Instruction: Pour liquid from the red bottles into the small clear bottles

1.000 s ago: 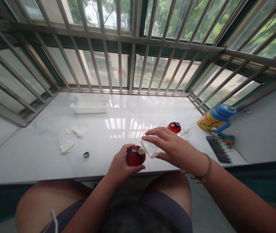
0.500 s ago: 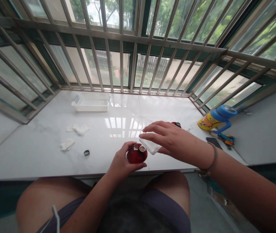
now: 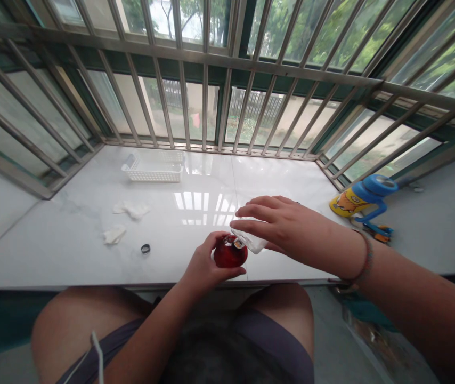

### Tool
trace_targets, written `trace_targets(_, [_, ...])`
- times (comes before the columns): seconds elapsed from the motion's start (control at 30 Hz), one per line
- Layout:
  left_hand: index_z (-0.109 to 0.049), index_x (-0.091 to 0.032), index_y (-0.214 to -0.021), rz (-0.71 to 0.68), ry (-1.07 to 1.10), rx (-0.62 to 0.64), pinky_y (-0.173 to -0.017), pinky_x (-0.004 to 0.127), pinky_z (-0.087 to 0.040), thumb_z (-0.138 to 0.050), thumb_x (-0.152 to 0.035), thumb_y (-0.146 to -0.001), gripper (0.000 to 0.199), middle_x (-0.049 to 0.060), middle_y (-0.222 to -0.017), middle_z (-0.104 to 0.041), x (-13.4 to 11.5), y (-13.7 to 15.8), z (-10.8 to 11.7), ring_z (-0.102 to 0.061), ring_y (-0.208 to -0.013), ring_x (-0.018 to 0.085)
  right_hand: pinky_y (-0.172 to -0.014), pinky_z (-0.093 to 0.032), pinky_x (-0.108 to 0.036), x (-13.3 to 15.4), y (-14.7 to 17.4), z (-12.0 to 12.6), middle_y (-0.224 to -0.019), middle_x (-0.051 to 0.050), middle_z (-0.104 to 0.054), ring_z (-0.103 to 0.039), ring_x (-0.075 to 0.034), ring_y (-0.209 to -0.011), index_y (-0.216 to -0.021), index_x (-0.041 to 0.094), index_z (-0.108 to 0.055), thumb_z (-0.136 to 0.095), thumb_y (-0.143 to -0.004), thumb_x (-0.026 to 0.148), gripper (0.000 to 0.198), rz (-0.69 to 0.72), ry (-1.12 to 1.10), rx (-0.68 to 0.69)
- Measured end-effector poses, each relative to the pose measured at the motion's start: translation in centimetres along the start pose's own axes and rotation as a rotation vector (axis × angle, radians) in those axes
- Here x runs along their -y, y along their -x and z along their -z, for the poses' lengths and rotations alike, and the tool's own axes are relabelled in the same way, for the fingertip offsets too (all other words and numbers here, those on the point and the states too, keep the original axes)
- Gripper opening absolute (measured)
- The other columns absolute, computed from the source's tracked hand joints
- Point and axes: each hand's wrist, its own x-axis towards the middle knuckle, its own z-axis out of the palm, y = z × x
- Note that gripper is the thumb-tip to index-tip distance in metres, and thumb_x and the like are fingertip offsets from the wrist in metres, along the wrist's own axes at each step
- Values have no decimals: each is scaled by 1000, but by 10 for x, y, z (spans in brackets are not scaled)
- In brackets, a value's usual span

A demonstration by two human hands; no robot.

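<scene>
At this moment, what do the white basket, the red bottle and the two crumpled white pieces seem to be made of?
White basket: probably plastic, smooth-looking, with regular perforations. Red bottle: glass or plastic, glossy by its highlights; I cannot tell which. Crumpled white pieces: probably tissue paper, matt, soft-edged and wrinkled.

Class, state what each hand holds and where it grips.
Left hand: round red bottle, gripped around its sides. Right hand: clear bottle, held by its body.

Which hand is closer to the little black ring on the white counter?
Left. The left hand, around the red bottle, is to the right of the black ring; the right hand, holding the clear container, is farther right.
</scene>
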Motion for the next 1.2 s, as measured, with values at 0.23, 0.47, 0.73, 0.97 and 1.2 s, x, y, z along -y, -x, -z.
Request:
trace_targets(0.23, [-60, -27, -130, -8, -4, 4, -103, 42, -58, -103, -40, -63, 81, 6, -125, -74, 4, 0, -1, -71, -116, 29, -106, -55, -52, -3, -4, 5, -148, -12, -65, -61, -32, -133, -151, 26, -57, -63, -102, 16, 50, 51, 42, 42])
trace_targets(0.47, [-61, -27, -130, -18, -25, 2, -101, 41, -59, -104, -42, -61, 82, 4, -123, -74, 3, -1, -1, -72, -115, 29, -102, -55, -48, -3, -9, 10, -145, -11, -68, -63, -32, -130, -149, 27, -60, -64, -102, 17, 48, 90, 85, 47])
trace_targets(0.73, [-62, -26, -131, -10, 2, 0, -101, 42, -59, -104, -45, -60, 85, 6, -122, -76, 1, -3, -2, -73, -113, 31, -99, -56, -46, 0, -14, 18, -140, -10, -71, -65, -31, -128, -146, 28, -63, -64, -101, 14, 47, 107, 104, 42])
trace_targets(0.97, [-62, -25, -132, 1, 2, 9, -100, 42, -59, -104, -47, -61, 84, 6, -121, -76, 0, -3, -2, -73, -112, 30, -98, -56, -45, 2, -16, 22, -140, -9, -71, -65, -31, -127, -144, 28, -63, -62, -102, 14, 44, 123, 134, 64])
trace_targets(1.2, [-62, -26, -132, 10, 0, 9, -99, 42, -60, -104, -47, -60, 85, 6, -120, -76, -1, -3, -3, -73, -110, 30, -96, -57, -45, 4, -17, 21, -136, -8, -72, -67, -31, -125, -141, 28, -65, -65, -100, 14, 43, 131, 138, 36])
